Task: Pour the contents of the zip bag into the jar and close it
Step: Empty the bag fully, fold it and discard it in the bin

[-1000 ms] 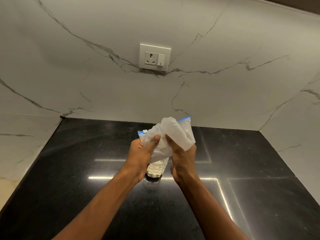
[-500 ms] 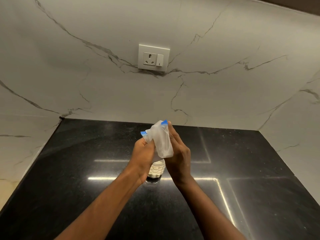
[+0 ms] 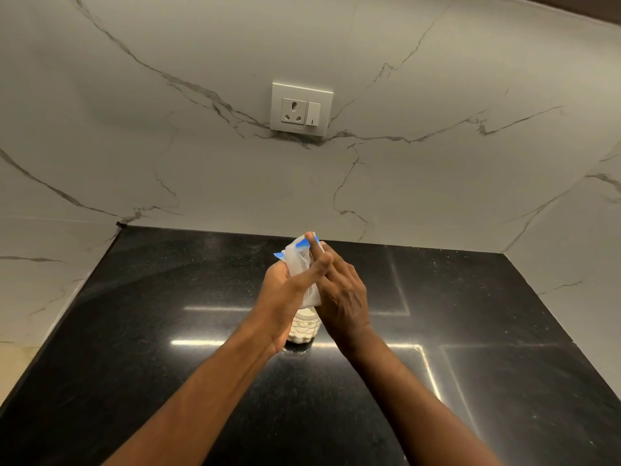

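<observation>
Both hands squeeze the bag (image 3: 304, 274) flat: left hand (image 3: 285, 297) and right hand (image 3: 339, 290), each grip pressed against the film, mouth down over the jar (image 3: 302, 329), likely to push out leftovers. Thin, crinkled clear plastic, blue zip strip. Jar ribbed, filled pale, standing on glossy black surface (image 3: 470, 331). Lid not visible.

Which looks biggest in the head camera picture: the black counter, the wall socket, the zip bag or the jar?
1. Black counter.
2. Wall socket.
3. Zip bag, scrunched between both hands.
4. Jar, mostly hidden by the hands, so its place against the bag is unsure.
</observation>
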The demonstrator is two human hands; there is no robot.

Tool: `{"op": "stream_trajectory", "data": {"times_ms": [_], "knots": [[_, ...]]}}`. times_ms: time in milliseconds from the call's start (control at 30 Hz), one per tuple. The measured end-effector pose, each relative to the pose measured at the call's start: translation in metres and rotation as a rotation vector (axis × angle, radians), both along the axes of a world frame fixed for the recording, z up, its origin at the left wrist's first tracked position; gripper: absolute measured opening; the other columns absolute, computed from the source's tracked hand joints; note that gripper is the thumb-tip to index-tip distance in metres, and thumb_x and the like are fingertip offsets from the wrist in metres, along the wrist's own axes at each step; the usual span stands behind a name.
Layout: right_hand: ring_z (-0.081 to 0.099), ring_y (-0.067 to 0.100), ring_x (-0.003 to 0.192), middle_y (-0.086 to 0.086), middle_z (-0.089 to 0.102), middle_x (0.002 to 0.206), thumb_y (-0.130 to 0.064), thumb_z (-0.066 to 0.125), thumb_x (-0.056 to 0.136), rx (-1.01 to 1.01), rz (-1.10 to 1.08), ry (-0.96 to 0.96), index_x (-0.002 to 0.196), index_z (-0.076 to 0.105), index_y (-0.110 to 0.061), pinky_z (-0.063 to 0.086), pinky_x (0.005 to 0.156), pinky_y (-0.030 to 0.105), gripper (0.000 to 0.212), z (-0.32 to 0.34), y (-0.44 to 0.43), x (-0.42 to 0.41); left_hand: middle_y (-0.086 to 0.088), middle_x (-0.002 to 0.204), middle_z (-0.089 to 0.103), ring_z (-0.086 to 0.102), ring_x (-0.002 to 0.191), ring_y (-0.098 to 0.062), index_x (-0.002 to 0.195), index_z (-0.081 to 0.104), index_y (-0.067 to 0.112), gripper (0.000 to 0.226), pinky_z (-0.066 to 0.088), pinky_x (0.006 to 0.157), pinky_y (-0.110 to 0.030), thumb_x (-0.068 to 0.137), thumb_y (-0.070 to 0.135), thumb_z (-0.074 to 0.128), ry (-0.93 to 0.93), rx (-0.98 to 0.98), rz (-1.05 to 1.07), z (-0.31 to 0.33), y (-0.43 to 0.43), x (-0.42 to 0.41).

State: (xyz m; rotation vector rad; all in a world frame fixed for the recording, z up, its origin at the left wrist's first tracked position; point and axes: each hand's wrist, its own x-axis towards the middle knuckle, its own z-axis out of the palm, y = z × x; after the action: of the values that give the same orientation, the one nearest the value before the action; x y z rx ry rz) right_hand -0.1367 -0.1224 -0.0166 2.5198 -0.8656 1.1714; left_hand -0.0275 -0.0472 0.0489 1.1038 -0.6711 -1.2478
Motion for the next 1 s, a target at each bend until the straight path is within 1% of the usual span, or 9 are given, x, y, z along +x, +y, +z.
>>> {"op": "stream_trajectory", "data": {"times_ms": [100, 167, 233, 333, 400, 500, 633, 767, 1000], "knots": [[0.057, 0.029, 0.136, 0.006, 0.039, 0.162, -0.011, 0.075, 0.092, 0.018, -0.018, 0.059, 0.150, 0.042, -0.013, 0.055, 0.092, 0.037, 0.067, 0.004, 0.003, -0.002, -0.005, 0.105, 0.080, 0.079, 0.098, -0.017, 0.116, 0.069, 0.018, 0.021, 0.065, 0.078, -0.032, 0.102, 0.032, 0.062, -0.009, 0.033, 0.022, -0.007, -0.003, 0.003], [0.053, 0.028, 0.135, 0.012, 0.037, 0.165, -0.021, 0.063, 0.095, 0.119, -0.023, 0.049, 0.155, 0.038, -0.014, 0.052, 0.096, 0.038, 0.065, 0.007, 0.007, -0.004, -0.001, 0.098, 0.082, 0.080, 0.093, -0.014, 0.116, 0.068, 0.019, 0.019, 0.065, 0.073, -0.028, 0.108, 0.029, 0.053, 0.016, 0.044, 0.001, -0.009, -0.004, 0.010], [0.043, 0.024, 0.143, 0.013, 0.029, 0.168, -0.030, 0.055, 0.092, 0.339, 0.036, -0.012, 0.159, 0.036, -0.016, 0.051, 0.104, 0.043, 0.071, 0.011, 0.013, -0.010, 0.004, 0.091, 0.083, 0.080, 0.087, -0.011, 0.113, 0.067, 0.022, 0.019, 0.064, 0.067, -0.026, 0.110, 0.029, 0.049, 0.028, 0.053, -0.032, -0.008, -0.005, 0.018], [0.025, 0.009, 0.156, -0.008, 0.019, 0.172, -0.035, 0.058, 0.087, 0.796, 0.247, -0.141, 0.164, 0.024, -0.031, 0.043, 0.118, 0.045, 0.084, 0.022, 0.025, -0.025, 0.000, 0.097, 0.083, 0.080, 0.090, -0.018, 0.119, 0.065, 0.021, 0.022, 0.065, 0.068, -0.032, 0.111, 0.032, 0.048, 0.035, 0.088, -0.053, -0.004, -0.007, 0.033], [0.047, 0.007, 0.144, -0.016, 0.044, 0.161, -0.042, 0.066, 0.085, 1.131, 0.376, -0.321, 0.163, 0.018, -0.040, 0.051, 0.109, 0.038, 0.091, 0.034, 0.031, -0.031, -0.008, 0.115, 0.077, 0.077, 0.102, -0.027, 0.130, 0.060, 0.022, 0.027, 0.066, 0.074, -0.038, 0.110, 0.037, 0.048, 0.008, 0.122, -0.108, -0.001, -0.009, 0.040], [0.076, 0.020, 0.107, -0.003, 0.076, 0.124, -0.048, 0.072, 0.087, 1.443, 0.309, -0.626, 0.162, 0.025, -0.032, 0.063, 0.078, 0.029, 0.089, 0.051, 0.026, -0.034, -0.003, 0.118, 0.073, 0.077, 0.099, -0.022, 0.124, 0.060, 0.034, 0.020, 0.065, 0.069, -0.034, 0.108, 0.042, 0.051, -0.120, 0.146, -0.218, -0.001, -0.010, 0.045], [0.076, 0.036, 0.088, 0.015, 0.077, 0.114, -0.021, 0.071, 0.096, 1.556, 0.345, -0.599, 0.133, 0.067, -0.023, 0.065, 0.065, 0.034, 0.037, 0.062, 0.015, -0.042, -0.002, 0.118, 0.073, 0.078, 0.096, -0.015, 0.124, 0.061, 0.034, 0.021, 0.064, 0.068, -0.031, 0.103, 0.038, 0.061, -0.275, 0.093, -0.272, -0.003, -0.010, 0.049], [0.077, 0.033, 0.087, 0.016, 0.077, 0.115, 0.000, 0.070, 0.093, 1.602, 0.360, -0.691, 0.127, 0.070, -0.017, 0.064, 0.062, 0.031, 0.038, 0.058, 0.012, -0.044, -0.005, 0.119, 0.074, 0.078, 0.098, -0.020, 0.127, 0.063, 0.031, 0.029, 0.064, 0.067, -0.032, 0.102, 0.016, 0.064, -0.302, 0.096, -0.367, -0.005, -0.009, 0.059], [0.075, 0.022, 0.066, 0.014, 0.080, 0.090, 0.014, 0.051, 0.095, 1.634, 0.245, -0.862, 0.078, 0.083, -0.016, 0.057, 0.051, 0.024, 0.047, 0.045, 0.014, -0.036, -0.016, 0.122, 0.077, 0.077, 0.107, -0.033, 0.116, 0.081, 0.017, 0.043, 0.067, 0.073, -0.037, 0.105, -0.007, 0.047, 0.046, 0.174, -0.484, -0.007, -0.003, 0.064]]}}
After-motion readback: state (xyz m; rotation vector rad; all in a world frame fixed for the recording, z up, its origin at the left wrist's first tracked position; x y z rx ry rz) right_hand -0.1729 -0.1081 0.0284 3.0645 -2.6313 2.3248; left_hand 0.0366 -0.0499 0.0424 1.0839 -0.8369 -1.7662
